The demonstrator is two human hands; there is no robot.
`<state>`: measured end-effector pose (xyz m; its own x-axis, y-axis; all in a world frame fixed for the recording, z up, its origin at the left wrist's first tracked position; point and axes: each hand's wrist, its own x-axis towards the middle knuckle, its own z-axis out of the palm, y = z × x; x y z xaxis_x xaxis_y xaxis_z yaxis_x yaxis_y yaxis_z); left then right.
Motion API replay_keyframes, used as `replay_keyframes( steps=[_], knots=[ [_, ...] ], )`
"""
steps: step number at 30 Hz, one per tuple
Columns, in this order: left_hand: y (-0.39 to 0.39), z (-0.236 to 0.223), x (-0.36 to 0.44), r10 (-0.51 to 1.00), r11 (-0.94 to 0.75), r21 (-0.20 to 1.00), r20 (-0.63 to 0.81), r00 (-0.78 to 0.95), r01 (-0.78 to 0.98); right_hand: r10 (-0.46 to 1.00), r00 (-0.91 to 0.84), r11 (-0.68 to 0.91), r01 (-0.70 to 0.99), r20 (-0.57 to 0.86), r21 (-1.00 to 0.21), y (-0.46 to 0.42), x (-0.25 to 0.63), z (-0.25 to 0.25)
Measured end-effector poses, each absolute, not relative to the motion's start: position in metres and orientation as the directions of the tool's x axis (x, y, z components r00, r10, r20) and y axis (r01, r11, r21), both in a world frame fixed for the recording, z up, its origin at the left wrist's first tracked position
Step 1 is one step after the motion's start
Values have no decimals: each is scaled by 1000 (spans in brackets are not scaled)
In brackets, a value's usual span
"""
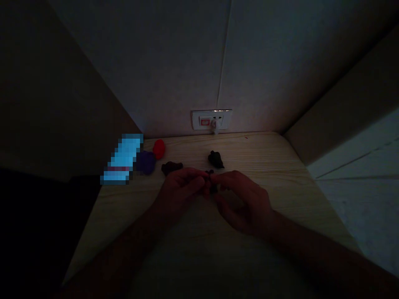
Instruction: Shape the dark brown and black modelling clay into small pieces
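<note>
The small dark piece (213, 189) was above the middle of the table (280, 166), between the two hands. The left hand (181, 187) held it with narrow fingers. The right hand (246, 201) had its thumb and forefinger a little apart, near the piece; whether it gripped, I could not tell. At 12 o'clock from the piece lay a black lump (215, 159). Toward 10 o'clock there were a dark brown lump (171, 167), a purple lump (146, 162) and a red lump (159, 149). Farther at 12 o'clock, a socket plate (195, 120) carried a plug (215, 126).
</note>
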<state>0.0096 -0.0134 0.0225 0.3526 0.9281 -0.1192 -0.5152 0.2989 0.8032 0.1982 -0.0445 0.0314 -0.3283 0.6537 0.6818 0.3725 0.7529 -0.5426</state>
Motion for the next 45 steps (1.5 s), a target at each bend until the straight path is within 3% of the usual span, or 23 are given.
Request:
replay_keyframes(
  steps=[19,37,45],
  knots=[
    [-15,23,4,906,221,962,-142,398,-159,624,-310,772,386,717,-505,-42,202,33],
    [-15,21,5,911,228,958,-147,386,-173,624,-273,765,404,732,-501,-41,203,31],
    [-17,10,6,931,262,929,-171,324,-261,580,-348,786,477,737,-393,-42,202,29]
  ],
)
